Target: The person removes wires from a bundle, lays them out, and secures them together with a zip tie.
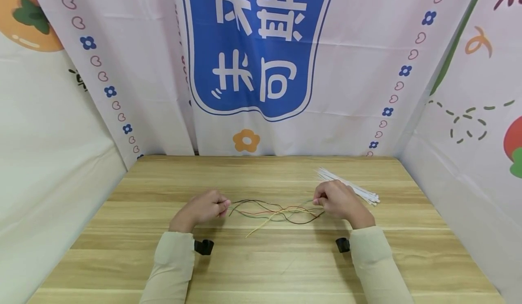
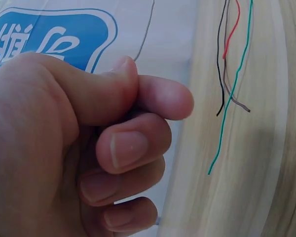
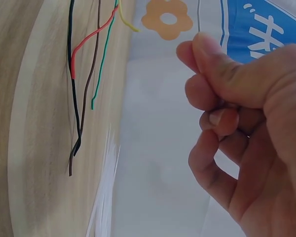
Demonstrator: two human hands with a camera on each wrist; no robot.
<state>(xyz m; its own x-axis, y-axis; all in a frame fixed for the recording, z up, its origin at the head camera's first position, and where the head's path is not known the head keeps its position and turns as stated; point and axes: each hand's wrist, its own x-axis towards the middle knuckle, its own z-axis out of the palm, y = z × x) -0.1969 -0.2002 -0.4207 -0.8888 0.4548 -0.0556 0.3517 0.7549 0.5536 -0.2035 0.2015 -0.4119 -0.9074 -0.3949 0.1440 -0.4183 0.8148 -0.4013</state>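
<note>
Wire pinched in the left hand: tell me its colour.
The wire is grey, which shows best in the left wrist view.

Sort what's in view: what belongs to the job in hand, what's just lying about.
Job in hand:
grey wire, pinched by the left hand and, apparently, the right hand
coloured wires between them

Lying about, seemingly:
white cable ties, in neither hand

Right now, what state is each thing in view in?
Left hand: pinching the grey wire
Right hand: pinching a thin wire
Grey wire: held, slightly curved
Black wire: loose, bent
Brown wire: loose, bent
Red wire: loose, bent
Green wire: loose, bent
Yellow wire: loose, crossing others
White ties: loosely heaped
Curtain: hanging, creased
</note>
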